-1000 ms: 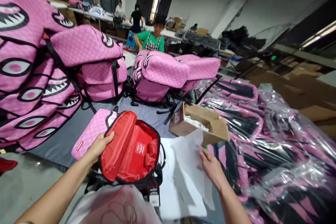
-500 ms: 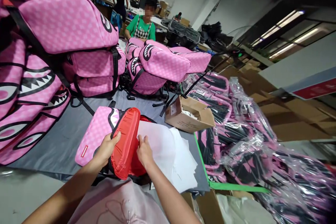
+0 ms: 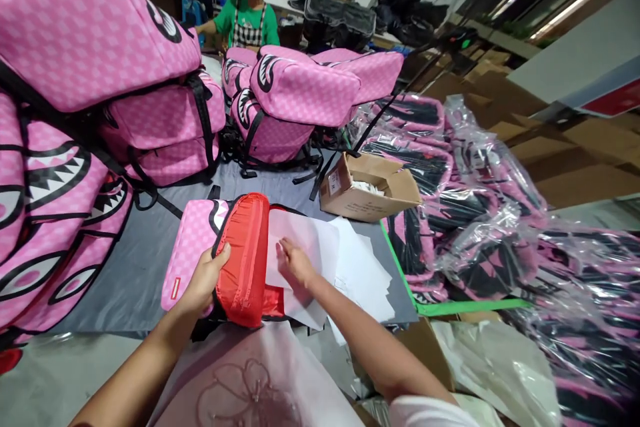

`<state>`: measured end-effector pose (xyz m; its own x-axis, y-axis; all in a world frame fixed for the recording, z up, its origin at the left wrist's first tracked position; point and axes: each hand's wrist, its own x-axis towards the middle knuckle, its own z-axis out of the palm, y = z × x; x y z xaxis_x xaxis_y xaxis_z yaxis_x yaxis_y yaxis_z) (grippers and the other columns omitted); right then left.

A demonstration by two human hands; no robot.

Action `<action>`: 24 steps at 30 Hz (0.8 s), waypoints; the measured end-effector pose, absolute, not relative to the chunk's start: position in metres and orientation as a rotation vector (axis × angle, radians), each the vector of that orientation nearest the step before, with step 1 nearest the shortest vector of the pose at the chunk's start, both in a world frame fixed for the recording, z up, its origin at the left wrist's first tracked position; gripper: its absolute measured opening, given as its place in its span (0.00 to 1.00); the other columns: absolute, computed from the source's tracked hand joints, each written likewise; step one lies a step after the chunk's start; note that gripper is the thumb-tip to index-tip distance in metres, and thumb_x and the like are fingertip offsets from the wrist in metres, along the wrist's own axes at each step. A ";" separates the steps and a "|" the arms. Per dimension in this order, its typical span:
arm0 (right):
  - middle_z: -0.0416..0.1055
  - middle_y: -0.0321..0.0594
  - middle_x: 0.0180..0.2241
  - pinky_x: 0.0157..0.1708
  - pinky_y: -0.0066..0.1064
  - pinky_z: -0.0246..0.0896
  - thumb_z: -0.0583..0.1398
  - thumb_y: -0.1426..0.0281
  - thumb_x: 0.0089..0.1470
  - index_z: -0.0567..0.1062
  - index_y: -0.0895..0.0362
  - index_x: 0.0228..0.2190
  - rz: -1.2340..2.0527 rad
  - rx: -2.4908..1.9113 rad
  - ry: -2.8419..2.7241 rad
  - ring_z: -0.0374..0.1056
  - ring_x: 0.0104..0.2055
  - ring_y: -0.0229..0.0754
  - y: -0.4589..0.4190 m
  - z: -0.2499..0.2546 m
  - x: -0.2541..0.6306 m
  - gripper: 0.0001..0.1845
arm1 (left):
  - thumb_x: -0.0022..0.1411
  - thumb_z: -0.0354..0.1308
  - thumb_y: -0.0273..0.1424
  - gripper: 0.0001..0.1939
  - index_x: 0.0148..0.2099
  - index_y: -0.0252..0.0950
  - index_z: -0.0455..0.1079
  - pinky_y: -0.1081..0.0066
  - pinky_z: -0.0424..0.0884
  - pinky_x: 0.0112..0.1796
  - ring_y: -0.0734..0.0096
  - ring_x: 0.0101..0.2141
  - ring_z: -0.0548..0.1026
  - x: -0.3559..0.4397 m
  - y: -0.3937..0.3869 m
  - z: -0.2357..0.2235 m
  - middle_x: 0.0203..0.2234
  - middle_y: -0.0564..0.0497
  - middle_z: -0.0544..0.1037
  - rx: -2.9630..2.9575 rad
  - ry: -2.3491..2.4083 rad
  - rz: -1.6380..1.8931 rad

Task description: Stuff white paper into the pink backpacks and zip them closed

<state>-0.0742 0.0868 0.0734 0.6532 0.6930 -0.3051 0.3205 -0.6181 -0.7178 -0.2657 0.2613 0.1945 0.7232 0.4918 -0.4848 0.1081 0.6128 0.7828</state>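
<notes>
A small pink checkered backpack point(image 3: 193, 230) with a shark-mouth print lies on the grey table cover, opened to its red lining point(image 3: 245, 260). My left hand point(image 3: 207, 277) grips the edge of its opened panel, thumb on the red fabric and the other fingers hidden behind. A thin white sheet point(image 3: 320, 240) lies partly inside the bag and spreads out to the right. Over this sheet is my right hand point(image 3: 297, 263), palm down, with its fingers loosely stretched toward the bag; nothing shows gripped in it. More white sheets point(image 3: 363, 273) lie fanned out under and beyond it.
Pink backpacks point(image 3: 100, 33) are piled at the left, and more point(image 3: 305, 87) stand at the back. A cardboard box point(image 3: 370, 197) with white contents sits at the table's right. Plastic-wrapped backpacks point(image 3: 465, 213) fill the right side. A co-worker in green point(image 3: 250, 20) stands behind.
My right hand has moved right, from the bag's opening onto the white sheet. My left hand keeps its hold on the panel. The camera view has shifted closer.
</notes>
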 end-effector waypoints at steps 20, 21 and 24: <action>0.38 0.58 0.70 0.68 0.51 0.43 0.53 0.63 0.63 0.49 0.67 0.68 0.351 -2.485 -2.053 0.37 0.72 0.58 0.078 0.011 -0.043 0.39 | 0.47 0.70 0.52 0.36 0.51 0.30 0.75 0.54 0.72 0.52 0.47 0.49 0.77 -0.269 0.263 0.182 0.45 0.41 0.81 0.949 0.793 0.301; 0.39 0.57 0.70 0.68 0.52 0.42 0.54 0.61 0.61 0.50 0.67 0.67 0.384 -2.413 -2.151 0.38 0.72 0.58 0.071 0.009 -0.034 0.40 | 0.48 0.70 0.52 0.36 0.51 0.30 0.75 0.54 0.72 0.52 0.47 0.49 0.77 -0.270 0.263 0.181 0.45 0.41 0.81 0.957 0.799 0.305; 0.42 0.56 0.70 0.69 0.52 0.39 0.57 0.63 0.57 0.52 0.67 0.67 0.391 -2.334 -2.301 0.40 0.71 0.58 0.056 0.004 -0.017 0.42 | 0.48 0.69 0.52 0.36 0.51 0.30 0.75 0.55 0.72 0.52 0.47 0.50 0.77 -0.270 0.264 0.178 0.44 0.41 0.82 0.986 0.814 0.310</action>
<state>-0.0169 0.0561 0.0037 0.0064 0.9609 -0.2768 0.9984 -0.0217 -0.0522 -0.2704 0.2642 0.1783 0.6725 0.5743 -0.4668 0.1185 0.5390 0.8339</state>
